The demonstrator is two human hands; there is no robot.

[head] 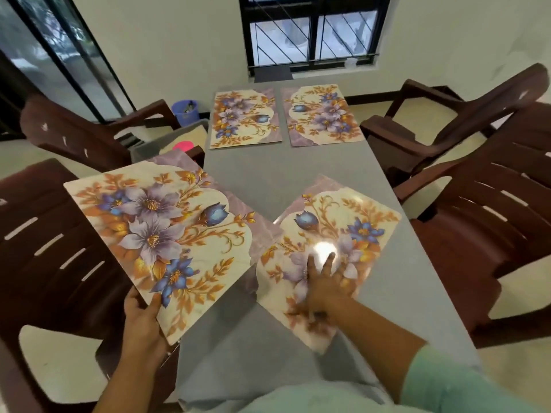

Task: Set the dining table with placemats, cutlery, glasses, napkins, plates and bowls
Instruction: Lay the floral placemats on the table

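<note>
Fingers (pixel 329 265) seemingly flat on placemat (pixel 343 228)

4 brown chairs (pixel 492 222) flank a grey table (pixel 286 180); barred window (pixel 313 28) behind.

Glossy floral placemats catch the light: the near right placemat (pixel 328 251) throws a bright glare from its smooth, seemingly laminated face, and the placemat held at left (pixel 161 234) shows a softer sheen. The grey table (pixel 259 171) looks matt and even, possibly covered with cloth, though blur leaves that unclear. Dark brown chairs (pixel 492 210) appear to be moulded plastic with a dull shine. The pale green sleeve (pixel 465 386) is soft cloth.
</note>
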